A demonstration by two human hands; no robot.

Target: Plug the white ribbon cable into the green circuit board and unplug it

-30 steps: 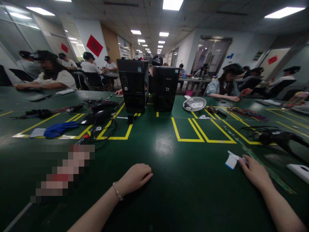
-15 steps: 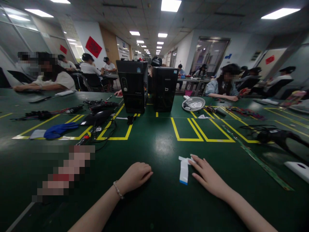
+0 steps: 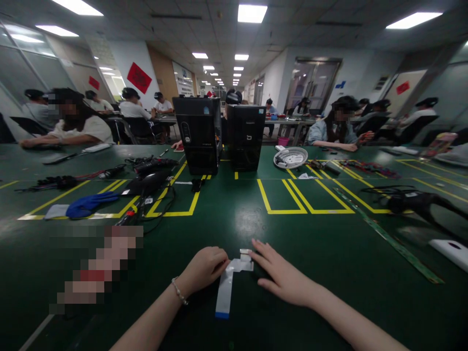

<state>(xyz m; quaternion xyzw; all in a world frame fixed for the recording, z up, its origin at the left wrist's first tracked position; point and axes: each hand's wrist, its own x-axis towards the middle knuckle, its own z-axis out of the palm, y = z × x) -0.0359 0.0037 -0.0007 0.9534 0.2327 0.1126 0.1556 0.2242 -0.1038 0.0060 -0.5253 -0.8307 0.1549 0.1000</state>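
A white flat ribbon cable (image 3: 225, 291) with a blue end lies in front of me, its upper part bent sideways with short branches. My left hand (image 3: 206, 267), wearing a bracelet, is curled, and its thumb and fingertips close at the cable's bend; the exact contact is partly hidden. On the other side, my right hand (image 3: 280, 273) has its fingers stretched out and apart, palm down. Its fingertips are beside the short branched end of the cable, and nothing is gripped in it.
Two black computer cases (image 3: 199, 136) stand at the back of the green table (image 3: 241, 224). A round white basket (image 3: 290, 158) sits to their right. Leftward lie a blue glove (image 3: 89, 204) and black cables; rightward, a long green strip (image 3: 387, 236) and black device (image 3: 420, 202). Other people sit beyond.
The ribbon cable has moved left and nearer to me, up against my left hand. My right hand has moved left with it. My left hand has barely moved.
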